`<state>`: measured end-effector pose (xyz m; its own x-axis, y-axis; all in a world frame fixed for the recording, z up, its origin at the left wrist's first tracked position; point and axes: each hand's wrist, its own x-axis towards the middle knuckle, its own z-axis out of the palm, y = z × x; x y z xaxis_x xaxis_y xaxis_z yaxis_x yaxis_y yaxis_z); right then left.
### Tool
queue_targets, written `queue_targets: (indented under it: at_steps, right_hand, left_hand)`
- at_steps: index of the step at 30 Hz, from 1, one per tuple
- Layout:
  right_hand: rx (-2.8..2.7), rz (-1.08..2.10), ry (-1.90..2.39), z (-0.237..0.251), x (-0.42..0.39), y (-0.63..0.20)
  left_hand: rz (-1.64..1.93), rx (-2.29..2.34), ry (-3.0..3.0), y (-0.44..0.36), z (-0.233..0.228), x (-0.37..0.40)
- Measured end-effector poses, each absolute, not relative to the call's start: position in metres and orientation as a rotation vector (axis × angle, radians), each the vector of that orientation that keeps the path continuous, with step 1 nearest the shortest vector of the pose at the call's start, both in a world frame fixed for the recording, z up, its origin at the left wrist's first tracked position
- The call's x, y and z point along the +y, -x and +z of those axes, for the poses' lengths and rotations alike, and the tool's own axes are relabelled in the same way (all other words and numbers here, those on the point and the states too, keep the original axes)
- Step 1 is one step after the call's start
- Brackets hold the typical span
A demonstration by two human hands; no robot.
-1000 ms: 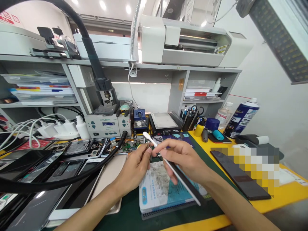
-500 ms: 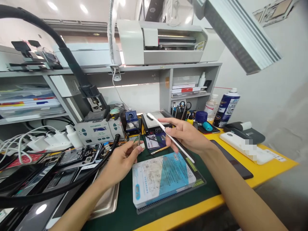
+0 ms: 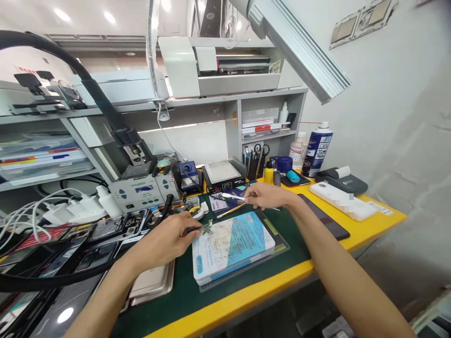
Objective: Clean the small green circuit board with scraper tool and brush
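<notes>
Left hand (image 3: 165,240) pinches a small green circuit board (image 3: 206,228) over the blue-white pad (image 3: 232,244). Right hand (image 3: 266,196) grips a white stylus (image 3: 232,196). Pen holder (image 3: 254,170) holds scissors and tools.

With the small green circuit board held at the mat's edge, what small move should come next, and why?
Probably bring the right hand with its white pen-shaped tool back toward the small green circuit board. The left hand pinches it at the blue-and-white mat's corner, while the tool points away.

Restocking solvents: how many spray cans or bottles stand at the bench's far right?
2: a blue spray can by the wall, and a clear bottle just left of it. Others may be hidden.
</notes>
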<state>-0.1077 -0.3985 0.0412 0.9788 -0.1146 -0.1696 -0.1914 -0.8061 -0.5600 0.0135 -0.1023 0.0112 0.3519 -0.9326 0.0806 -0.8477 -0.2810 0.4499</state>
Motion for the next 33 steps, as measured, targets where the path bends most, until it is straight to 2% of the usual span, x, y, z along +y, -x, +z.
queue_targets:
  at_steps: [15, 33]
  right_hand:
    - [0.327, 0.031, 2.986, 0.022, -0.386, 0.089]
    - [0.208, 0.026, 2.909, 0.026, -0.395, 0.092]
  left_hand:
    - [-0.173, -1.541, -2.203, -0.024, 0.009, -0.108]
    - [-0.054, -1.555, -2.228, -0.031, -0.004, -0.143]
